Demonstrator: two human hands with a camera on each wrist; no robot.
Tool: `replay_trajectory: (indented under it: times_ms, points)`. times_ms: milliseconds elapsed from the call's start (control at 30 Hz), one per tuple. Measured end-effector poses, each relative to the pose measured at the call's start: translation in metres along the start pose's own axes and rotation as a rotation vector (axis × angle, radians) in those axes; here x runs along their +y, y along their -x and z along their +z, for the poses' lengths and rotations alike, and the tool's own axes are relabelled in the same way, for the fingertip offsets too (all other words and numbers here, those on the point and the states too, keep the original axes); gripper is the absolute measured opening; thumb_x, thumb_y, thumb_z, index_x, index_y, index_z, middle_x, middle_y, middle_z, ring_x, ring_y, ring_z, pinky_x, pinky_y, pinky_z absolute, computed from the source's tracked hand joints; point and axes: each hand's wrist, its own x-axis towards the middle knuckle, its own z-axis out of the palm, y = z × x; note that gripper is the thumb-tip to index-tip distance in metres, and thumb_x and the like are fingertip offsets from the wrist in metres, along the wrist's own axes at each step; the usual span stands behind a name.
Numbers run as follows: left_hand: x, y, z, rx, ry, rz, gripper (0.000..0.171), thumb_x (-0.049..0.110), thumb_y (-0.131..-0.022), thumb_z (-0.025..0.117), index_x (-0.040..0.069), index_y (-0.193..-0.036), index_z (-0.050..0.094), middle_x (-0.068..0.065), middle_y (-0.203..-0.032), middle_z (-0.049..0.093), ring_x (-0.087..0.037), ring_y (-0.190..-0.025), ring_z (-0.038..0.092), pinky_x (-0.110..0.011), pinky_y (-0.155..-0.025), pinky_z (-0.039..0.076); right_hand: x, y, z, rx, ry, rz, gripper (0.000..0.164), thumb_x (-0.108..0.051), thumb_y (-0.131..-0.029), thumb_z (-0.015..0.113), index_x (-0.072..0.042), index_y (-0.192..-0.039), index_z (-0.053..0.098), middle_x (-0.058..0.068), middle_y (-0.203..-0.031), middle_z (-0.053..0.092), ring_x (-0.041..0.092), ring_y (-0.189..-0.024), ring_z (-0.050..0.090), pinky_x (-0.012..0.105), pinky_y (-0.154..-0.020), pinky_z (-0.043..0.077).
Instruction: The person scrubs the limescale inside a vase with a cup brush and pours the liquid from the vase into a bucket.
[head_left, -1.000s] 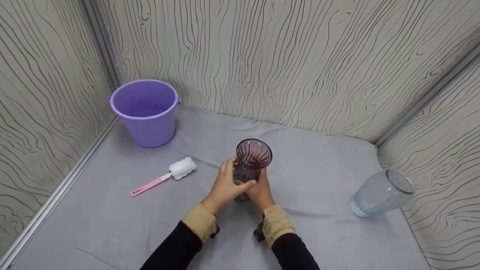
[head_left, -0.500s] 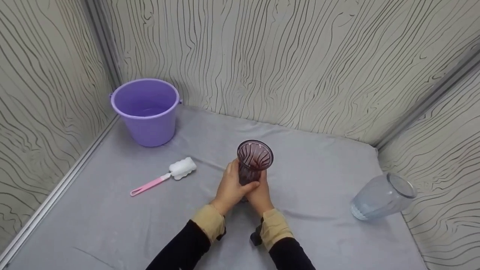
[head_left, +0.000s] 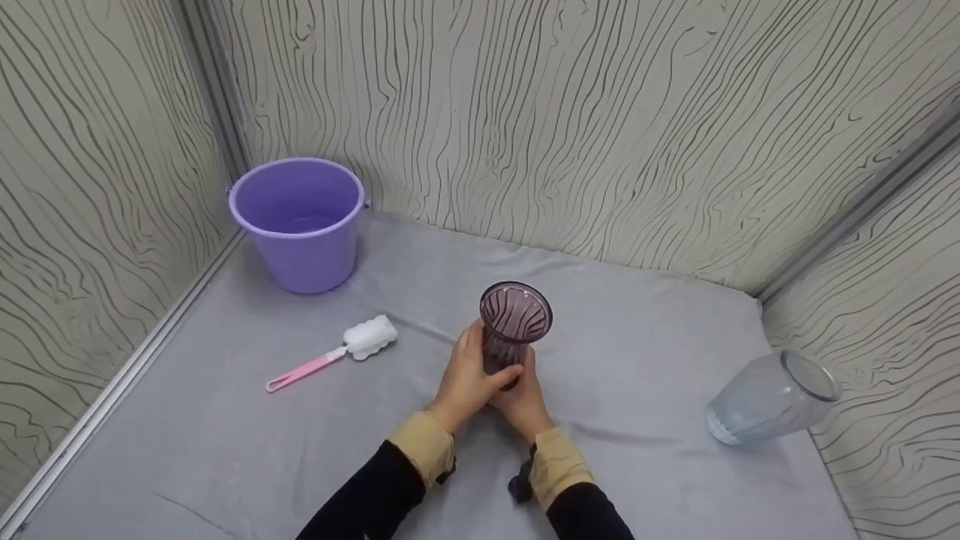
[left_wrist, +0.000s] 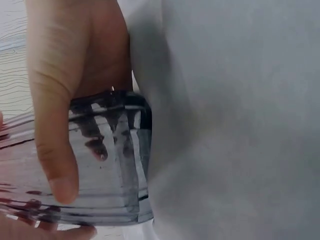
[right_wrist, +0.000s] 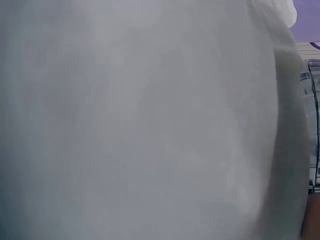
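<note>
A purple ribbed glass vase (head_left: 516,311) with a flared rim stands near the middle, mouth up and leaning slightly away from me. My left hand (head_left: 466,381) grips its left side, thumb laid across the front below the neck. From the right, my right hand (head_left: 527,403) holds the lower body, partly hidden behind the left thumb and the vase. In the left wrist view, the left thumb (left_wrist: 59,150) lies over the clear ribbed glass, with the vase base right at the grey cloth. The right wrist view catches only an edge of the vase (right_wrist: 314,125).
To the left lies a bottle brush (head_left: 334,355) with a white sponge head and pink handle. Behind it stands a purple bucket (head_left: 311,259). A pale blue glass vase (head_left: 772,401) is at the right. Wood-patterned walls (head_left: 525,112) enclose the cloth-covered table (head_left: 637,337).
My left hand has slid right and closer around the purple vase. The vase sits slightly further right and lower in view, while the whole head view has shifted a little.
</note>
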Motion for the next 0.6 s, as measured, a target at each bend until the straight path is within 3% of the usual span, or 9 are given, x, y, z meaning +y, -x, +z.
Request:
replay_trajectory:
  times_ms: [367, 600]
  points:
    - [0.004, -0.003, -0.009, -0.039, 0.089, -0.033, 0.089, 0.026, -0.084, 0.085, -0.004, -0.151, 0.035, -0.026, -0.146, 0.045, -0.037, -0.137, 0.046, -0.051, -0.112, 0.038, -0.007, -0.003, 0.0, 0.023, 0.011, 0.026, 0.098, -0.017, -0.073, 0.092, -0.004, -0.15, 0.032, 0.019, -0.149, 0.046, 0.031, -0.137, 0.045, 0.051, -0.114, 0.035]
    - [0.004, -0.01, -0.021, -0.041, 0.085, -0.039, 0.085, 0.025, -0.082, 0.087, -0.001, -0.148, 0.041, -0.023, -0.142, 0.051, -0.034, -0.133, 0.051, -0.048, -0.111, 0.04, -0.016, -0.007, 0.007, 0.038, 0.027, 0.048, 0.103, -0.021, -0.069, 0.094, -0.01, -0.152, 0.034, 0.014, -0.146, 0.051, 0.028, -0.132, 0.05, 0.049, -0.111, 0.038]
